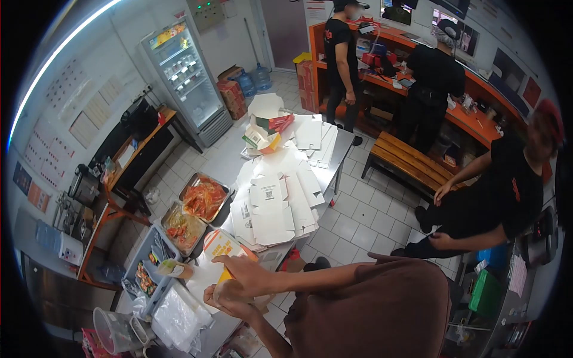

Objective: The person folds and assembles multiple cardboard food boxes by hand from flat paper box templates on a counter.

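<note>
Over the near end of the metal table, both of my hands are around a small yellow and pale paper container (225, 278); the fingers hide much of it, and I cannot make out its exact kind. My right hand (248, 275) grips it from above. Below, my left hand (233, 305) has its fingers curled around the lower side. Just beyond my hands lies a white carton (219, 243) with orange and yellow print. A paper cup (173, 268) with a greenish top is to their left. Flat white box blanks (273, 206) lie stacked farther up the table.
Two trays of red food under plastic (206, 197) sit beside the table. A blue-grey bin (134, 271) holds packets, with clear plastic bags (179, 319) near it. A person (495, 185) sits at right; two others stand by the orange counter (477, 122). A wooden bench (412, 164) stands between.
</note>
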A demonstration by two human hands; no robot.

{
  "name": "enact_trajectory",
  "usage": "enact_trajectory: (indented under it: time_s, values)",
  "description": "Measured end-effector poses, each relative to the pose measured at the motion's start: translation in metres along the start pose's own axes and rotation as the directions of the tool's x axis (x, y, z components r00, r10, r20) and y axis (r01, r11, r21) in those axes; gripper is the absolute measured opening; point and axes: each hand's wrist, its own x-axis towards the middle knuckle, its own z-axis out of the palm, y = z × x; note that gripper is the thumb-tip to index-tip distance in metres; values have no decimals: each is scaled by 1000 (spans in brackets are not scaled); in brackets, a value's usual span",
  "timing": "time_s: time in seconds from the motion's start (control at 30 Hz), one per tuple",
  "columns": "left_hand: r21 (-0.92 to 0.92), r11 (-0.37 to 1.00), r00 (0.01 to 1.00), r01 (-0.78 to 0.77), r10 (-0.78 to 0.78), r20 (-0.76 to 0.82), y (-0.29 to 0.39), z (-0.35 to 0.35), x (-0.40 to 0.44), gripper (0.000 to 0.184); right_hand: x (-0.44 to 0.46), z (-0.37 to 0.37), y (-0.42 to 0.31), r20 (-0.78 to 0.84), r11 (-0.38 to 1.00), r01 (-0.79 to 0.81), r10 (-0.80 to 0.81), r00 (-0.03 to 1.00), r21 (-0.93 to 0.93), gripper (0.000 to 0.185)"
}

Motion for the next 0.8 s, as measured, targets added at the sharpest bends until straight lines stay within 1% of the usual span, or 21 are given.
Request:
enact_trajectory:
  time_s: [0.1,0.13,0.17,0.2,0.23,0.27,0.3,0.37,0.4,0.5,0.53,0.6,0.63,0.67,0.73,0.77,0.8]
  values:
    - [120,990,995,-71,78,-61,13,-11,6,36,5,-3,52,161,940,183,-141,977,-287,38]
    - [294,933,978,-205,189,84,15,-27,13,47,10,-11,53,220,950,165,-107,970,-265,34]
    - [421,862,959,-281,233,164,12,-37,14,52,16,-21,56,273,959,140,-70,960,-245,30]
    - [531,768,931,-359,257,258,33,-35,11,57,18,-27,58,318,968,106,-29,948,-228,27]
    - [611,659,896,-438,265,356,47,-31,9,63,22,-31,55,391,951,139,-22,920,-276,22]
    - [602,628,868,-494,314,385,52,-30,8,66,28,-33,49,461,930,174,-6,888,-323,18]
    - [626,487,791,-609,313,526,60,-28,10,60,34,-35,43,530,907,212,16,848,-365,16]
    - [586,181,614,-789,233,754,74,-22,11,47,42,-29,36,605,876,311,-29,795,-368,18]
    - [556,171,582,-813,239,777,77,-12,7,24,41,-24,34,650,863,365,-58,757,-348,19]
    - [513,345,575,-786,102,812,65,-14,7,12,42,-13,29,695,798,463,-79,715,-386,23]
    - [447,374,541,-813,200,817,61,-13,8,7,44,-14,28,719,820,460,-88,689,-341,23]
    - [510,493,628,-705,98,772,55,-18,9,7,41,-22,29,783,859,458,-116,611,-230,23]
    - [549,546,683,-633,59,728,55,-22,8,7,33,-18,32,778,850,449,-78,624,-275,22]
    - [546,594,710,-590,60,702,58,-22,8,6,31,-14,35,774,831,458,-54,631,-315,22]
    - [521,612,704,-595,86,705,54,-30,17,7,36,-15,30,802,844,439,-18,597,-308,26]
    - [514,614,706,-599,103,700,54,-35,22,7,41,-20,17,634,830,503,-257,729,-243,30]
    - [560,619,772,-550,123,623,57,-37,26,7,45,-28,2,401,814,556,-459,793,-167,34]
